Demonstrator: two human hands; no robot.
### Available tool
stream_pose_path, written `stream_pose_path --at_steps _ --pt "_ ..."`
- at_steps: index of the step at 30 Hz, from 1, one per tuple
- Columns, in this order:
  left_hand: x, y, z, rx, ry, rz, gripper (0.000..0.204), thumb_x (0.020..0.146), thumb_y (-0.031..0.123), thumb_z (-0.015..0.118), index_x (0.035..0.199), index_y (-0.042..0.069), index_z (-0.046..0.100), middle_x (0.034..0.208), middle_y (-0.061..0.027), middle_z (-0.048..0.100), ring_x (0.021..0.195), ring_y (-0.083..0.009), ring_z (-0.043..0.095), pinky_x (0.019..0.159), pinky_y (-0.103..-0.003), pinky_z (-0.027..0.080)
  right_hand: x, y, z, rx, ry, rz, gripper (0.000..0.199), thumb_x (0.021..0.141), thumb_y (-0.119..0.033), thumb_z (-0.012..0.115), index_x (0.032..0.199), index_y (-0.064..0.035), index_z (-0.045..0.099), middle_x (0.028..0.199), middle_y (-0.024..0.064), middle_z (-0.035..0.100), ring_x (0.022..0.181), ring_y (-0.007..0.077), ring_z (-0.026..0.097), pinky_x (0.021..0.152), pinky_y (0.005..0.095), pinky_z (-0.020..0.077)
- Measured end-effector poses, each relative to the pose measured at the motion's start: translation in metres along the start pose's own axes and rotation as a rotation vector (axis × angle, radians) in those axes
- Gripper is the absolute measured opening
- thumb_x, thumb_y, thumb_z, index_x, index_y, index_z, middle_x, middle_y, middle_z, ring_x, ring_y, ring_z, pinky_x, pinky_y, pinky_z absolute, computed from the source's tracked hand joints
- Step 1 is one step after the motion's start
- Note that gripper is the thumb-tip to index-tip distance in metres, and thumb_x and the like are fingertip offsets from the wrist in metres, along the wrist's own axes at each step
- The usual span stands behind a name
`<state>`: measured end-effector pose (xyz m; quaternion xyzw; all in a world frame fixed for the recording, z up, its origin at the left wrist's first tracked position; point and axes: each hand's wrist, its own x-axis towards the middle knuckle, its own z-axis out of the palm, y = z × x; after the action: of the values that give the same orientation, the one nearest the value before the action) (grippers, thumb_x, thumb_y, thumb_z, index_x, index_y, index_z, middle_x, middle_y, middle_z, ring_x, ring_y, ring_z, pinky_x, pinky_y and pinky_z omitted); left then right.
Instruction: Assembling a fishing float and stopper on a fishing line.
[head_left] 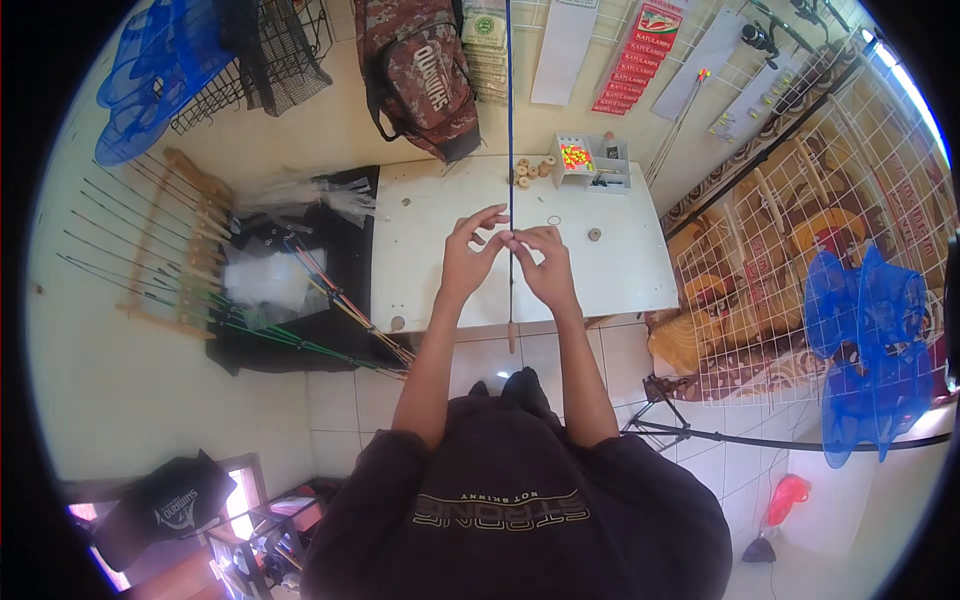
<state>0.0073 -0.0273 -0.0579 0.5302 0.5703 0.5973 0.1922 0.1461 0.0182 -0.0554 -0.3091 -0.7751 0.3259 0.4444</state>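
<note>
A thin fishing rod (511, 120), blue along its upper length and dark lower down, runs upright through the middle of the view. Its short wooden-looking handle end (513, 338) hangs over the table's near edge. With thumb and fingertips, my left hand (468, 258) grips the rod from the left, its index finger stretched toward the shaft. From the other side, my right hand (549, 268) pinches the same spot between thumb and forefinger. Whether a fine thread or small fitting sits between the fingertips is too small to tell. Both hands are above the white table (430, 275).
Cork rings (524, 180) lie near a grey organizer box (625, 180) of bright beads at the back. A loose cork piece (594, 235) is on the right. Several thin rods (300, 350) and plastic bags (275, 280) crowd the left; blue nets (868, 345) hang right.
</note>
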Motion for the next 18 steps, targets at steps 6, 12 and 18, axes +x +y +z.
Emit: stream_pose_path --at_steps 6,12,18 --pt "-0.013 -0.029 0.01 -0.001 -0.122 -0.067 0.019 0.075 0.006 0.071 0.094 0.004 0.069 0.09 -0.0078 0.068 0.086 -0.018 0.058 0.069 -0.029 0.047 0.027 -0.024 -0.008 -0.002 -0.016 -0.055 0.016 0.08 -0.007 0.065 0.096 -0.0072 0.07 0.085 0.0049 0.067 0.09 0.0224 0.048 0.081 0.0329 0.0424" --pt "0.0 -0.015 0.017 0.018 -0.072 -0.062 0.016 0.076 0.005 0.07 0.092 0.004 0.07 0.085 -0.0059 0.067 0.081 -0.0169 0.056 0.067 -0.028 0.046 0.035 -0.019 -0.015 0.064 -0.008 -0.046 0.022 0.083 -0.007 0.06 0.104 -0.0069 0.067 0.093 0.0054 0.067 0.097 0.023 0.048 0.086 0.0333 0.0413" --pt "0.024 -0.001 0.015 -0.072 0.0 0.021 0.013 0.078 0.014 0.071 0.091 0.011 0.073 0.078 -0.0045 0.066 0.082 -0.0149 0.053 0.069 -0.028 0.044 0.019 0.009 -0.031 0.124 -0.161 0.034 0.037 0.077 -0.004 0.06 0.113 -0.0097 0.06 0.112 0.0042 0.061 0.108 0.0246 0.046 0.093 0.0362 0.0394"
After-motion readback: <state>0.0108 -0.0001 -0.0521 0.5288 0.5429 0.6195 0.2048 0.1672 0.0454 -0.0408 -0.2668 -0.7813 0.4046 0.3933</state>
